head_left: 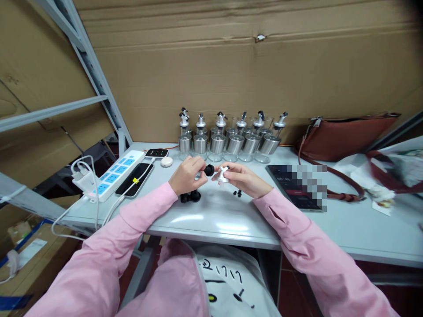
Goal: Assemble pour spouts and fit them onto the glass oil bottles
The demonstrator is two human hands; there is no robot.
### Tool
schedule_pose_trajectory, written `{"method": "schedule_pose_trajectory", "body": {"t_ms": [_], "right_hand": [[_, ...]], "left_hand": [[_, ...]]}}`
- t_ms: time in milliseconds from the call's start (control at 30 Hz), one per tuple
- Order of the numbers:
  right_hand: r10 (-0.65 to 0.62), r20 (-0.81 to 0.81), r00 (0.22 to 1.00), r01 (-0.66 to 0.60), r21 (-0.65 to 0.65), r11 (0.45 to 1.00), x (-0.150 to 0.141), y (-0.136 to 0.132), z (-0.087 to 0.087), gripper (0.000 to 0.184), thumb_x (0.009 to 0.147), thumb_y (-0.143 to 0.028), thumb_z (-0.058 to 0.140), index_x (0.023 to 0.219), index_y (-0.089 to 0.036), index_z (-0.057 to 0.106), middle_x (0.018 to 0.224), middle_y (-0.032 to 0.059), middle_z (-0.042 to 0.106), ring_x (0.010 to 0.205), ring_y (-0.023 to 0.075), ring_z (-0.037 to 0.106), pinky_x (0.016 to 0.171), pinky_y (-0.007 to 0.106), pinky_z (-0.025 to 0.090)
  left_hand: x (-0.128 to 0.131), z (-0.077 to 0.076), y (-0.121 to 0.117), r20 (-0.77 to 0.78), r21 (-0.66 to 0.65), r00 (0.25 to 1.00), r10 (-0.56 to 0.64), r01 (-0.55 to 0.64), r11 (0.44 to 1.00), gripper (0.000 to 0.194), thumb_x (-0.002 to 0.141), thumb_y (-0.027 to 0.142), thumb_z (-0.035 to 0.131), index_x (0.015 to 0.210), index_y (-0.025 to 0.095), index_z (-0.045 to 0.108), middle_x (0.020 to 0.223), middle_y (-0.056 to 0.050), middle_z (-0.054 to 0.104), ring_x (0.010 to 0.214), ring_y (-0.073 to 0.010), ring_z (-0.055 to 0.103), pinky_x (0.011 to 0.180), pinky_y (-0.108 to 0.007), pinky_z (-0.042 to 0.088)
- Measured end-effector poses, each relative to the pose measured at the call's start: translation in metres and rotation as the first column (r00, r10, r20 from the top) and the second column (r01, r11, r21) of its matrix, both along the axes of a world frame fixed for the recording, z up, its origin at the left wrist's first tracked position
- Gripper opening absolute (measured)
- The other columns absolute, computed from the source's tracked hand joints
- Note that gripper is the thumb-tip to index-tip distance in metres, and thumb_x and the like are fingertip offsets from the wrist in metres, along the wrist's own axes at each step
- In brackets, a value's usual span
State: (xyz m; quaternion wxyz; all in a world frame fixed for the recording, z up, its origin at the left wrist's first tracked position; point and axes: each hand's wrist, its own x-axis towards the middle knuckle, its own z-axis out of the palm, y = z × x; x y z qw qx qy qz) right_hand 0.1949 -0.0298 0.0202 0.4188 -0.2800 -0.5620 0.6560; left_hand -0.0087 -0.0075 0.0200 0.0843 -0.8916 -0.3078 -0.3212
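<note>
My left hand (189,175) is closed, its fingertips pinching a ribbed black stopper (209,170) that points toward the right hand. A small silver pourer spout (224,173) with a black tip sits in the closed fingers of my right hand (243,178). The two parts are close together above the table; whether they touch I cannot tell. Several black stoppers (191,197) lie on the table just below my left hand. Under my right hand are several tiny black caps (239,193). Behind both hands stand rows of glass oil bottles (218,143) with steel sleeves and pourer spouts.
To the left lie a white power strip (112,176) with cables, a phone (135,179), a small black display device (157,153) and a round white case (167,162). On the right are a tablet (294,185) and a brown bag (346,136). Cardboard (198,66) backs the table.
</note>
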Motion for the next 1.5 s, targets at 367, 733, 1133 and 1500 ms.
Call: {"method": "schedule_pose_trajectory", "body": {"t_ms": [367, 733, 1133, 1500], "right_hand": [[-0.047, 0.004, 0.999, 0.047, 0.027, 0.999, -0.004, 0.0, -0.002, 0.026, 0.064, -0.03, 0.077, 0.087, -0.019, 0.069, 0.08, 0.0021, 0.07, 0.076, 0.0155, 0.064, 0.073, 0.031, 0.045], [-0.055, -0.086, 0.995, 0.052, -0.033, 0.998, 0.0, 0.001, 0.001, 0.02, 0.065, -0.029, 0.076, 0.078, -0.016, 0.068, 0.075, 0.0013, 0.067, 0.067, 0.0137, 0.065, 0.067, 0.027, 0.049], [-0.097, -0.153, 0.984, 0.088, -0.065, 0.994, 0.006, 0.004, 0.003, 0.017, 0.067, -0.028, 0.073, 0.079, -0.016, 0.067, 0.075, 0.0011, 0.069, 0.061, 0.0127, 0.065, 0.062, 0.025, 0.051], [-0.104, -0.157, 0.982, 0.096, -0.058, 0.994, 0.004, 0.004, 0.005, 0.018, 0.067, -0.029, 0.071, 0.077, -0.017, 0.062, 0.076, 0.0033, 0.07, 0.06, 0.0116, 0.063, 0.063, 0.025, 0.052]], "left_hand": [[0.0, -0.003, 0.001, 0.03, -0.067, 1.0, 0.001, 0.001, 0.998, 0.015, 0.082, 0.019, 0.031, 0.07, 0.02, 0.04, 0.064, 0.0, 0.05, 0.059, -0.0152, 0.04, 0.07, -0.031, 0.037], [-0.001, -0.006, 0.003, 0.167, 0.112, 0.927, -0.337, 0.322, 0.94, 0.013, 0.087, 0.011, 0.04, 0.095, 0.017, 0.048, 0.093, -0.007, 0.055, 0.083, -0.0137, 0.055, 0.073, -0.026, 0.048], [0.001, -0.008, 0.006, 0.12, 0.212, 0.937, -0.329, 0.299, 0.93, 0.018, 0.091, 0.015, 0.043, 0.104, 0.019, 0.054, 0.097, -0.007, 0.056, 0.082, -0.0117, 0.06, 0.072, -0.025, 0.053], [0.004, -0.012, 0.004, 0.129, 0.27, 0.913, -0.388, 0.344, 0.899, 0.013, 0.091, 0.026, 0.049, 0.092, 0.015, 0.053, 0.082, -0.005, 0.068, 0.077, -0.0131, 0.065, 0.071, -0.026, 0.053]]}}
